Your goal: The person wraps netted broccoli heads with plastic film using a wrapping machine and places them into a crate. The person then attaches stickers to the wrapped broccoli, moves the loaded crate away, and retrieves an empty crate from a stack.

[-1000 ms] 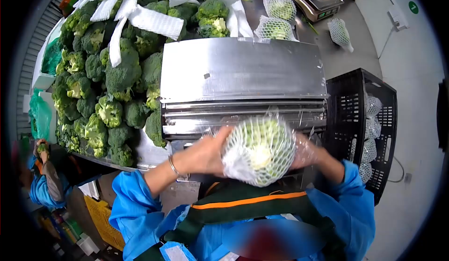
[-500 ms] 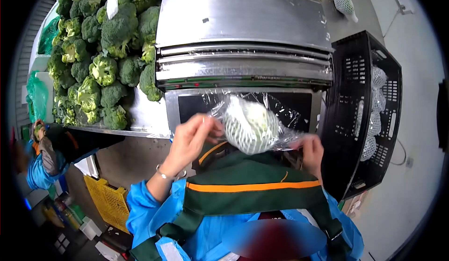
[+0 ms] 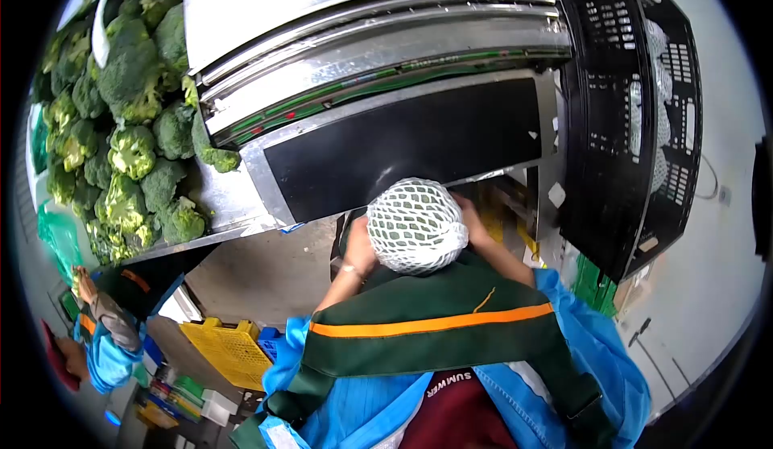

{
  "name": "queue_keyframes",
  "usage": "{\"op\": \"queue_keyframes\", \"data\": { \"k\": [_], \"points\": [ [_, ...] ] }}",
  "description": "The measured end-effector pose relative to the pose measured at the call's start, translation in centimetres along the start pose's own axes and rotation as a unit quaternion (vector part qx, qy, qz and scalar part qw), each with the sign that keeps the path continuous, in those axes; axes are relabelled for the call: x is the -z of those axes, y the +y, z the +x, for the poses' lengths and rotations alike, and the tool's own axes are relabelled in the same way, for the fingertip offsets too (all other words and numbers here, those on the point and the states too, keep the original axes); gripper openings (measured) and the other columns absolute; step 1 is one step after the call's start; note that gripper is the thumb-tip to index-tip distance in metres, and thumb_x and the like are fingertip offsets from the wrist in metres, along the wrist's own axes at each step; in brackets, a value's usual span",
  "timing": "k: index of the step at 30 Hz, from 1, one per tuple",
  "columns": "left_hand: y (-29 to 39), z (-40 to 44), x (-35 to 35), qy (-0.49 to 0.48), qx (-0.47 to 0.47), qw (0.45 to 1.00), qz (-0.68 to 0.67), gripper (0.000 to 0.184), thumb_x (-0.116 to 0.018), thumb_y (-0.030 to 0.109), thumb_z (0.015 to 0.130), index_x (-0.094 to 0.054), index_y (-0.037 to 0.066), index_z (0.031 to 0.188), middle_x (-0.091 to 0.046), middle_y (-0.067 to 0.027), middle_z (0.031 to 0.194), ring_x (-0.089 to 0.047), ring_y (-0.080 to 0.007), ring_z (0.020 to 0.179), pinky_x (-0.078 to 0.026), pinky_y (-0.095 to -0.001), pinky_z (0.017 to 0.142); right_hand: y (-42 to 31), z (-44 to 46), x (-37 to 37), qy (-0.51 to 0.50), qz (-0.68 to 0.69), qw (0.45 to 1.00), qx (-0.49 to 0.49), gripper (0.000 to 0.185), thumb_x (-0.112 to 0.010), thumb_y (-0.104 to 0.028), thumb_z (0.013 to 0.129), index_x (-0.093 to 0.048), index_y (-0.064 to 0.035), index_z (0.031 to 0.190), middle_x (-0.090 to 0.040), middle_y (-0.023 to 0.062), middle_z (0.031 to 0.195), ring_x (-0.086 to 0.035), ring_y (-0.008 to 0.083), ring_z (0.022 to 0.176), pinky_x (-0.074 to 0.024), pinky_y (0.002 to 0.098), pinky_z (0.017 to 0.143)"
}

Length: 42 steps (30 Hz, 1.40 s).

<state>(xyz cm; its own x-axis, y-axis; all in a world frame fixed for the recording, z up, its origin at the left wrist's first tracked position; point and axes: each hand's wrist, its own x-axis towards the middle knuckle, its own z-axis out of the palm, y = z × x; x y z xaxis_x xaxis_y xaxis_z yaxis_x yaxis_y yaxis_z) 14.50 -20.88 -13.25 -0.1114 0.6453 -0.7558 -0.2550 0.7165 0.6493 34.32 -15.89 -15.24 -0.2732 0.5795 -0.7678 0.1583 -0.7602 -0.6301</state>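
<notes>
A broccoli head (image 3: 415, 222) in a white foam net sits between my two hands, in front of my green apron. It hangs just off the front edge of the wrapping machine's black plate (image 3: 403, 147). My left hand (image 3: 361, 244) is closed against its left side, with a bracelet at the wrist. On the far right side my right hand (image 3: 469, 217) grips it. The broccoli hides most of the fingers of both hands.
Many bare broccoli heads (image 3: 129, 147) are heaped on the metal table at left. A black crate (image 3: 604, 119) at right contains several netted, wrapped pieces. Yellow crate (image 3: 229, 352) stands on the floor. Another person (image 3: 109, 328) works at far left.
The netted broccoli has come down off the plate toward my body, and my hands have closed in around it. The loose clear film around it no longer shows. My view has shifted.
</notes>
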Motion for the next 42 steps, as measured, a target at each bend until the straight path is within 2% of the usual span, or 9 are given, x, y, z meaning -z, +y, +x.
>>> {"op": "queue_keyframes", "data": {
  "k": [5, 9, 11, 14, 19, 28, 31, 36, 42],
  "points": [
    [4.8, -0.8, -2.4, -0.125, -0.251, 0.941, 0.19, 0.014, -0.058, 0.012, 0.082, -0.061, 0.001, 0.088, -0.063, -0.0084, 0.082, -0.059, -0.0151, 0.075, -0.047, -0.026, 0.069, 2.5, -1.9, 0.5, -0.236, 0.087, 0.968, 0.012, 0.049, -0.046, -0.025, 0.091, -0.031, -0.0035, 0.132, -0.041, 0.0109, 0.131, -0.043, 0.0191, 0.116, -0.0336, 0.0324, 0.099],
    [10.8, -1.1, -6.0, -0.254, -0.328, 0.908, -0.055, 0.015, -0.058, 0.018, 0.083, -0.056, 0.003, 0.082, -0.053, -0.0103, 0.085, -0.052, -0.0182, 0.077, -0.045, -0.0286, 0.068, -8.9, -5.9, 0.6, -0.307, 0.399, 0.859, -0.091, 0.074, -0.05, -0.046, 0.086, -0.017, -0.0068, 0.14, -0.023, 0.0064, 0.144, -0.025, 0.0192, 0.131, -0.0222, 0.0314, 0.106],
    [12.7, -2.1, -9.3, -0.362, -0.231, 0.831, -0.354, 0.022, -0.051, 0.026, 0.088, -0.05, 0.004, 0.088, -0.047, -0.0117, 0.096, -0.048, -0.0204, 0.086, -0.043, -0.0308, 0.075, -10.9, -10.3, 4.1, -0.367, 0.474, 0.8, 0.039, 0.087, -0.047, -0.06, 0.081, -0.012, -0.008, 0.141, -0.016, 0.006, 0.146, -0.012, 0.0204, 0.135, -0.0138, 0.0347, 0.109],
    [16.4, -4.7, -13.6, -0.287, -0.295, 0.903, -0.126, 0.026, -0.049, 0.025, 0.089, -0.048, 0.002, 0.1, -0.048, -0.0126, 0.099, -0.047, -0.0219, 0.092, -0.038, -0.0345, 0.085, -14.5, -12.8, 6.9, -0.188, 0.33, 0.892, 0.244, 0.096, -0.05, -0.067, 0.074, -0.015, -0.0067, 0.14, -0.03, 0.0134, 0.137, -0.033, 0.0247, 0.125, -0.0256, 0.0382, 0.104],
    [25.6, -4.6, -21.3, -0.479, -0.62, 0.545, 0.298, 0.043, -0.058, 0.018, 0.08, -0.045, -0.002, 0.116, -0.051, -0.0162, 0.117, -0.047, -0.032, 0.109, -0.032, -0.0394, 0.091, -16.6, -17.0, 17.6, 0.002, 0.43, 0.857, 0.285, 0.084, -0.047, -0.061, 0.077, -0.022, -0.0081, 0.138, -0.034, 0.0144, 0.135, -0.035, 0.0285, 0.124, -0.0271, 0.0437, 0.103],
    [43.1, 17.3, -18.3, -0.008, -0.627, 0.61, 0.485, 0.03, -0.055, 0.006, 0.079, -0.054, 0.003, 0.109, -0.054, -0.0148, 0.108, -0.051, -0.0301, 0.104, -0.041, -0.0362, 0.089, -6.3, -15.9, 35.8, 0.345, 0.662, 0.665, 0.004, 0.066, -0.04, -0.052, 0.083, -0.032, -0.0111, 0.134, -0.038, 0.0149, 0.134, -0.036, 0.0345, 0.122, -0.0291, 0.0538, 0.1],
    [47.6, 28.1, -17.6, 0.033, -0.412, 0.705, 0.577, 0.051, -0.063, 0.026, 0.074, -0.049, 0.002, 0.118, -0.051, -0.0226, 0.113, -0.051, -0.0319, 0.106, -0.043, -0.0359, 0.088, -10.4, -11.5, 37.1, 0.364, 0.655, 0.662, -0.025, 0.063, -0.037, -0.053, 0.083, -0.035, -0.0143, 0.133, -0.035, 0.0116, 0.136, -0.034, 0.0343, 0.124, -0.029, 0.0547, 0.099],
    [44.8, 38.0, -20.2, 0.17, -0.365, 0.487, 0.775, 0.086, -0.073, 0.042, 0.057, -0.039, 0.017, 0.131, -0.049, -0.0225, 0.118, -0.049, -0.0354, 0.108, -0.038, -0.0392, 0.095, -7.7, -8.8, 37.9, 0.406, 0.654, 0.638, -0.03, 0.064, -0.045, -0.055, 0.08, -0.042, -0.0145, 0.129, -0.041, 0.0112, 0.132, -0.038, 0.0327, 0.121, -0.0333, 0.0528, 0.096],
    [47.3, 40.9, -17.5, 0.128, -0.408, 0.685, 0.59, 0.066, -0.074, 0.043, 0.053, -0.057, 0.013, 0.109, -0.051, -0.0185, 0.112, -0.051, -0.0346, 0.103, -0.04, -0.0397, 0.092, -5.8, -8.5, 37.3, 0.436, 0.656, 0.615, -0.031, 0.072, -0.052, -0.058, 0.077, -0.038, -0.0132, 0.131, -0.038, 0.0122, 0.133, -0.037, 0.0327, 0.121, -0.0343, 0.0515, 0.096]
  ]
}}
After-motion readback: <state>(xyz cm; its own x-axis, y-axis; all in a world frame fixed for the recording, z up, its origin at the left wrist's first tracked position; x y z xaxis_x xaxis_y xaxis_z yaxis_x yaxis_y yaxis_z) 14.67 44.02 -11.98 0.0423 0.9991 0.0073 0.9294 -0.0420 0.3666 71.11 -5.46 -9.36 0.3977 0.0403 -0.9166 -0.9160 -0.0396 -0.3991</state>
